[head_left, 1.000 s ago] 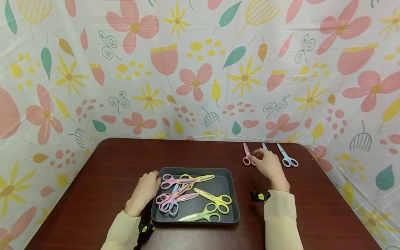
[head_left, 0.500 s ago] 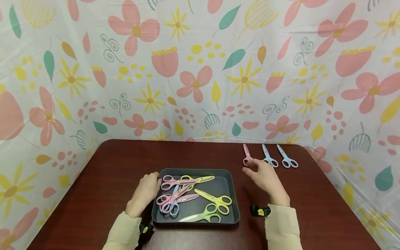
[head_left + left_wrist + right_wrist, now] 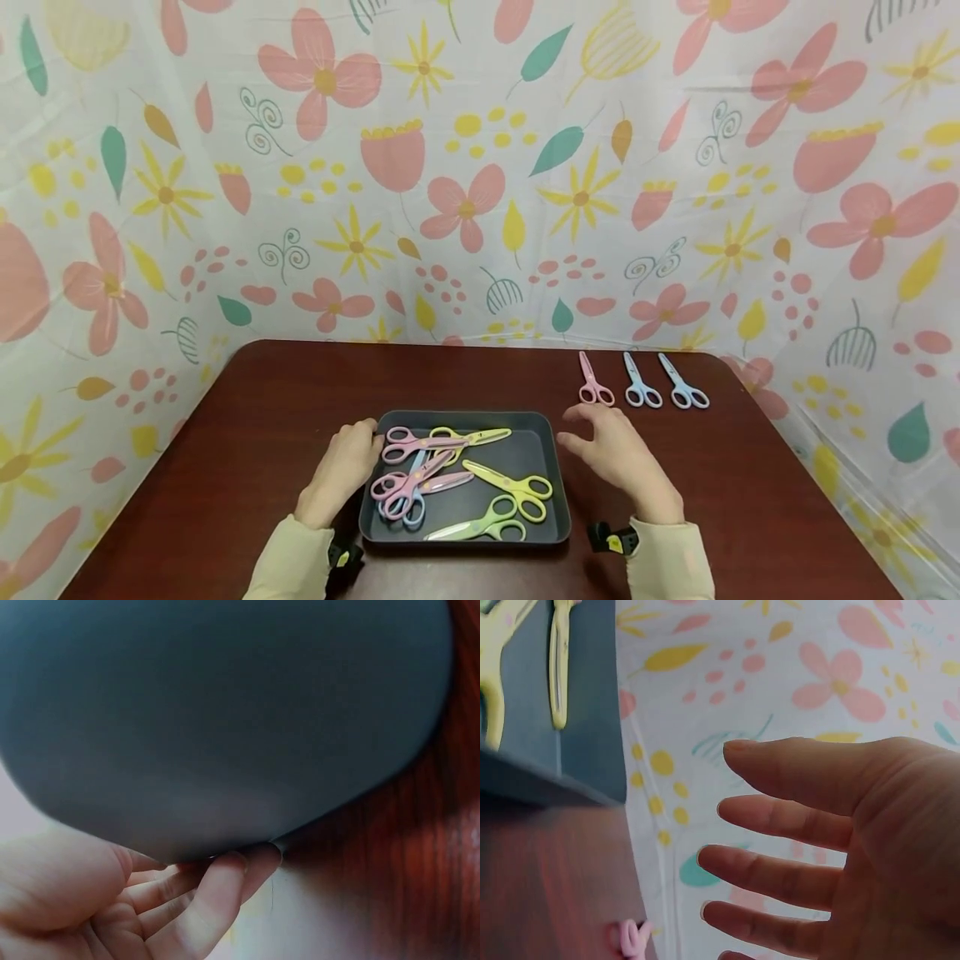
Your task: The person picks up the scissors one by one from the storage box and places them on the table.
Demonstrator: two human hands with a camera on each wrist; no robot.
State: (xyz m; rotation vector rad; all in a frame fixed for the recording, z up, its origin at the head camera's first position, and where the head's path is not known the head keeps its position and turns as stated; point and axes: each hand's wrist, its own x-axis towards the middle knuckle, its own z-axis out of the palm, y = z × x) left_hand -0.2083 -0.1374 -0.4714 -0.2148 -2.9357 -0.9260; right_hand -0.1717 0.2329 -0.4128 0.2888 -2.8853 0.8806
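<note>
A dark grey tray (image 3: 536, 433) holds several pairs of scissors in pink, blue, yellow and green, among them yellow scissors (image 3: 510, 490) and green scissors (image 3: 483, 521). My left hand (image 3: 341, 467) grips the tray's left edge; in the left wrist view its bent fingers (image 3: 214, 900) meet the tray wall. My right hand (image 3: 622, 454) hovers just beyond the tray's right side, holding nothing, its fingers and thumb spread apart in the right wrist view. Behind it, pink scissors (image 3: 594, 390) and two blue scissors (image 3: 640, 392) lie in a row, blades pointing away.
The dark brown table (image 3: 300, 383) carries the tray near its front. At its far edge hangs a flower-patterned cloth (image 3: 465, 267). The second pair of blue scissors (image 3: 684, 393) lies rightmost, near the table's far right corner.
My right hand has drawn back from the row of scissors, left and toward the tray, leaving the pink and middle blue scissors in full view. The left hand keeps its place.
</note>
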